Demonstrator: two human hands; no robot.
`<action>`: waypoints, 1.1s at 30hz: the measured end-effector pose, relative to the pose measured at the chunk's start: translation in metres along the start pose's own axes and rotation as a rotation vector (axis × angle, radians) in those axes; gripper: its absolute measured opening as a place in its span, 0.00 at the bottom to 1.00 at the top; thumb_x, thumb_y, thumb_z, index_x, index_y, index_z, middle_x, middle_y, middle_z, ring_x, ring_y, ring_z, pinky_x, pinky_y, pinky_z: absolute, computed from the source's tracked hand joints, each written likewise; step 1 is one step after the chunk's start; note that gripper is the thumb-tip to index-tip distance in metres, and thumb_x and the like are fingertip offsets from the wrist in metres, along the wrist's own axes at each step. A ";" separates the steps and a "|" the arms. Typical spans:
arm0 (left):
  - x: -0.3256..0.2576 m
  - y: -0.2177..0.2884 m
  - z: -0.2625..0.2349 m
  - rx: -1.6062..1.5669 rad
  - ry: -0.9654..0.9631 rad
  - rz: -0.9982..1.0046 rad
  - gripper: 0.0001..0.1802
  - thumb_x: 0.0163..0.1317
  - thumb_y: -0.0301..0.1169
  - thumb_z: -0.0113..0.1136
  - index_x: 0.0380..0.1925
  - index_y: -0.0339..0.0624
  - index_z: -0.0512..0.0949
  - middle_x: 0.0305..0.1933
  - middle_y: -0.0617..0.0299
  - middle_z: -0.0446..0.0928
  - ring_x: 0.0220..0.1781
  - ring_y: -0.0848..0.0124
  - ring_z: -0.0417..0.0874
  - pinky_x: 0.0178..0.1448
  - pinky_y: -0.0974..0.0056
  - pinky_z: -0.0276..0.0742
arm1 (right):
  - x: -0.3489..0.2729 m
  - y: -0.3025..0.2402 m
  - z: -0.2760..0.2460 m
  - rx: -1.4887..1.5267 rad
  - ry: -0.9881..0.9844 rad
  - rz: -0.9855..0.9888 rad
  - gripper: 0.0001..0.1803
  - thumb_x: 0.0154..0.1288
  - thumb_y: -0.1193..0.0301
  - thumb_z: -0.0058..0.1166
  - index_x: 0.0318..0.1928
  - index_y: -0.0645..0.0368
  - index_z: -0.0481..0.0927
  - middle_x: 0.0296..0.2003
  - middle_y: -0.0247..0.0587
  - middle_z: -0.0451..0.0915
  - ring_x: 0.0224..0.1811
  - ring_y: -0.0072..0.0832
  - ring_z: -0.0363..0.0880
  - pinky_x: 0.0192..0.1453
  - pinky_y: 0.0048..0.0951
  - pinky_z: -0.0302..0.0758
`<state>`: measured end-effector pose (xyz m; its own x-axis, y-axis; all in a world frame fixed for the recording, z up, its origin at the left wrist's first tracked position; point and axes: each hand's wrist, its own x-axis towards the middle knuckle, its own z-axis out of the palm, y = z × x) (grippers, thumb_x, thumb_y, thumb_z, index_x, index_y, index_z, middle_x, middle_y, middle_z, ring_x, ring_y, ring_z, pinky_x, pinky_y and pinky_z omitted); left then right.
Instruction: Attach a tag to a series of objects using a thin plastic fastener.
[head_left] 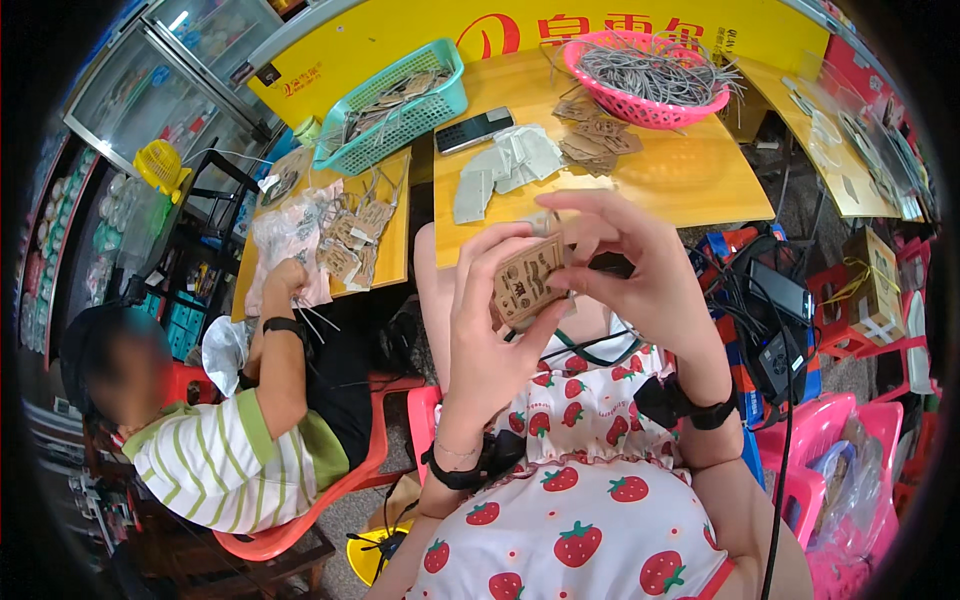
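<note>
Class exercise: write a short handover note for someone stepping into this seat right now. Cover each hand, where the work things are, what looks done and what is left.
Left hand: holds a brown cardboard tag upright at chest height.
Right hand: fingers pinch the tag's top edge; whether a string is in them cannot be told.
Things: pink basket of grey strings at the yellow table's far right; loose brown tags beside it; pale tags mid-table; teal basket of tags to the left.
Done: cannot tell from here how many tags are finished.
Left: the loose tags on the table.
</note>
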<state>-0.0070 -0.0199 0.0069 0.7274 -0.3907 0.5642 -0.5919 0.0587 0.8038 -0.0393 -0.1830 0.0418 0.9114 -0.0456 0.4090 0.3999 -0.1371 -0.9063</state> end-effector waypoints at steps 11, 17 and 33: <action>0.000 0.002 -0.016 -0.335 -0.182 -0.194 0.32 0.47 0.14 0.66 0.54 0.38 0.66 0.59 0.58 0.65 0.59 0.69 0.71 0.61 0.65 0.72 | -0.002 0.000 -0.025 0.129 -0.336 0.059 0.19 0.54 0.85 0.60 0.48 0.63 0.74 0.40 0.35 0.79 0.41 0.20 0.79 0.47 0.23 0.77; -0.002 -0.002 -0.015 -0.313 -0.139 -0.208 0.33 0.46 0.14 0.67 0.54 0.38 0.66 0.58 0.57 0.66 0.59 0.68 0.71 0.61 0.65 0.70 | -0.002 -0.004 -0.018 0.079 -0.309 0.113 0.24 0.51 0.87 0.61 0.51 0.64 0.75 0.35 0.34 0.79 0.38 0.19 0.80 0.46 0.23 0.77; -0.001 0.004 -0.015 -0.385 -0.246 -0.232 0.33 0.49 0.15 0.66 0.56 0.39 0.64 0.59 0.58 0.66 0.59 0.71 0.72 0.62 0.65 0.70 | 0.001 0.000 -0.023 0.108 -0.281 0.060 0.15 0.50 0.84 0.64 0.39 0.62 0.78 0.32 0.31 0.80 0.36 0.20 0.80 0.44 0.23 0.78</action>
<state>-0.0050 -0.0051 0.0125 0.6939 -0.6353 0.3389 -0.2203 0.2609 0.9399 -0.0410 -0.2062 0.0445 0.9189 0.2269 0.3226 0.3390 -0.0363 -0.9401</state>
